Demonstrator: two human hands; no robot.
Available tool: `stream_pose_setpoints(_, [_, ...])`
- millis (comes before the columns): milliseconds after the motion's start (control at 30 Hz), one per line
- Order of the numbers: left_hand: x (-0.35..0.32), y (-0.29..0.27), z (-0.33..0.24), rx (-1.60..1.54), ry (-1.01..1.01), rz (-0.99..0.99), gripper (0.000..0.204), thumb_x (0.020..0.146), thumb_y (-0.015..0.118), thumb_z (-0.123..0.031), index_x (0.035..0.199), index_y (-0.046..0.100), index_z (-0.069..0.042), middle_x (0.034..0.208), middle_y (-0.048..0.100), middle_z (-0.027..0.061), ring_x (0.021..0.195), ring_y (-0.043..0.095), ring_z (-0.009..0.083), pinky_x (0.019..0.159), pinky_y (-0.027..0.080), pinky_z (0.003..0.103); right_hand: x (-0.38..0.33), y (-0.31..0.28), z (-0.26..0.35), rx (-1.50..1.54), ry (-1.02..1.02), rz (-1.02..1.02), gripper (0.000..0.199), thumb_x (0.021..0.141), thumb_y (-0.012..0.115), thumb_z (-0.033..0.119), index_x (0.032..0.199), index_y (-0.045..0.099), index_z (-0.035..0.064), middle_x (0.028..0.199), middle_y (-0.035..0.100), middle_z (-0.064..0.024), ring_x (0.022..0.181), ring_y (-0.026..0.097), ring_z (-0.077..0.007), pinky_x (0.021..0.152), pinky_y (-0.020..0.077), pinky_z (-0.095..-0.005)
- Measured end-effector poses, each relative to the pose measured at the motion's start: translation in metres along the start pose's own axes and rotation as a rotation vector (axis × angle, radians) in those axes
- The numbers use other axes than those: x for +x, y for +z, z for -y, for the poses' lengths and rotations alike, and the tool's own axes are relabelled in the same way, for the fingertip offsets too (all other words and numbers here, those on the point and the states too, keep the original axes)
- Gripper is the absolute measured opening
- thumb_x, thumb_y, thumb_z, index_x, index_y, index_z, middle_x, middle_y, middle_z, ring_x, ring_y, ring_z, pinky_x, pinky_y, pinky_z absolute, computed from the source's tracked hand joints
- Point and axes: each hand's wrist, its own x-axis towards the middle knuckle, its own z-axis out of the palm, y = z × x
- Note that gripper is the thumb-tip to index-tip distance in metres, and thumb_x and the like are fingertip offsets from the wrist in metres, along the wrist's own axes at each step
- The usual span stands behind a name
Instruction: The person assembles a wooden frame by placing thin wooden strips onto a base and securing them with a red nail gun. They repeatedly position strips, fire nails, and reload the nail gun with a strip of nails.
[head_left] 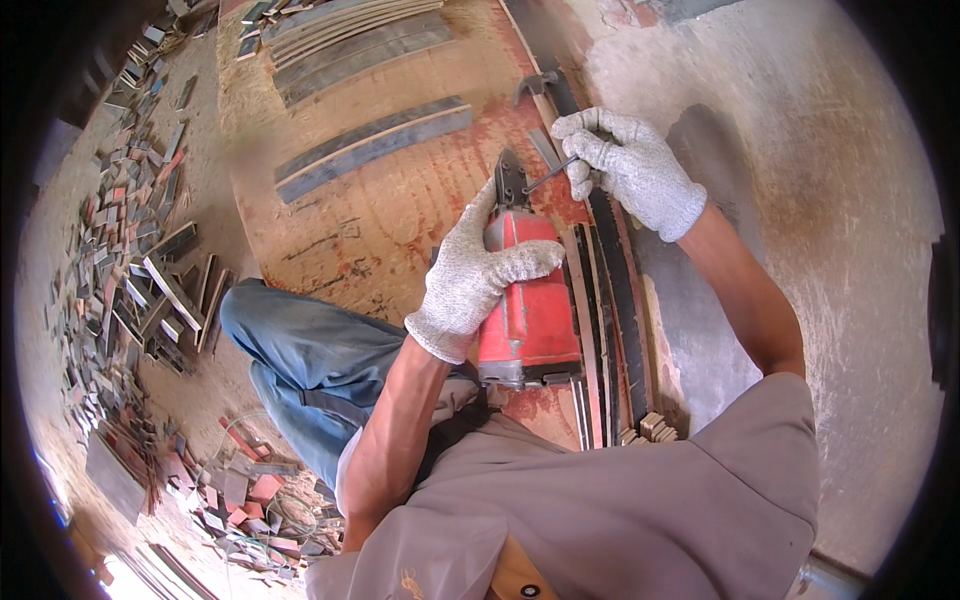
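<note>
My left hand (pixel 477 275), in a grey knitted glove, is closed around the side of a red nail gun (pixel 530 312). The tool lies over my lap area with its black nose (pixel 512 180) pointing away from me. In my right hand (pixel 635 170), gloved alike, a thin dark rod, seemingly a hex key (pixel 550 175), is pinched between thumb and fingers. Its tip meets the side of the nose, at or near a screw there. Just beyond my right fingers lies a claw hammer (pixel 538 92), its handle partly hidden by them.
Long dark-faced wood strips (pixel 375 145) lie on the stained board (pixel 330 235) ahead. More narrow strips (pixel 597 340) run along the right of the nail gun, beside a concrete surface (pixel 840 280). Offcuts (pixel 165 300) are heaped on the floor at the left.
</note>
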Motion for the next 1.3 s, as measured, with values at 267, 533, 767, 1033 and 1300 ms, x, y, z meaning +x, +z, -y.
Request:
stream_pose_setpoints(267, [0.001, 0.000, 0.000, 0.046, 0.017, -0.007, 0.113, 0.071, 0.096, -0.025, 0.161, 0.033, 0.001, 0.122, 0.069, 0.0113, 0.105, 0.068, 0.0175, 0.095, 0.057, 0.035, 0.001, -0.002, 0.003, 0.008, -0.005, 0.071, 0.025, 0.105, 0.063, 0.007, 0.126, 0.065, -0.0045, 0.090, 0.066, -0.0076, 0.075, 0.067, -0.0147, 0.071, 0.0616, -0.0313])
stream_pose_setpoints(533, [0.000, 0.003, -0.001, 0.023, 0.008, 0.009, 0.112, 0.070, 0.097, -0.025, 0.161, 0.035, 0.001, 0.121, 0.069, 0.0115, 0.105, 0.068, 0.0177, 0.095, 0.057, 0.035, -0.001, 0.005, 0.015, -0.190, -0.104, 0.148, 0.023, 0.105, 0.063, 0.010, 0.124, 0.067, -0.0012, 0.089, 0.068, -0.0066, 0.075, 0.068, -0.0128, 0.070, 0.0590, -0.0290])
stream_pose_setpoints(767, [0.003, -0.001, 0.001, 0.087, 0.018, -0.012, 0.111, 0.071, 0.096, -0.025, 0.160, 0.036, 0.001, 0.123, 0.069, 0.0123, 0.107, 0.068, 0.0186, 0.096, 0.057, 0.036, -0.001, 0.009, 0.017, -0.285, -0.189, 0.190, 0.022, 0.106, 0.060, 0.010, 0.125, 0.066, -0.0001, 0.093, 0.070, -0.0064, 0.074, 0.068, -0.0113, 0.069, 0.0584, -0.0281])
stream_pose_setpoints(1033, [0.003, -0.001, 0.000, 0.058, 0.023, 0.001, 0.108, 0.072, 0.096, -0.025, 0.160, 0.038, -0.001, 0.123, 0.069, 0.0106, 0.106, 0.067, 0.0172, 0.097, 0.056, 0.035, -0.004, 0.011, 0.020, -0.773, -0.549, 0.181, 0.028, 0.103, 0.058, 0.004, 0.130, 0.065, 0.0049, 0.109, 0.072, -0.0094, 0.090, 0.070, -0.0187, 0.087, 0.0592, -0.0365])
stream_pose_setpoints(1300, [-0.001, 0.004, -0.011, 0.044, -0.006, -0.004, 0.101, 0.077, 0.091, -0.017, 0.160, 0.037, -0.003, 0.120, 0.066, 0.0073, 0.104, 0.066, 0.0151, 0.093, 0.057, 0.034, 0.010, 0.018, -0.001, -0.440, -0.632, 0.206, 0.034, 0.093, 0.051, -0.012, 0.117, 0.070, 0.0020, 0.091, 0.067, -0.0066, 0.080, 0.065, -0.0174, 0.076, 0.0536, -0.0323])
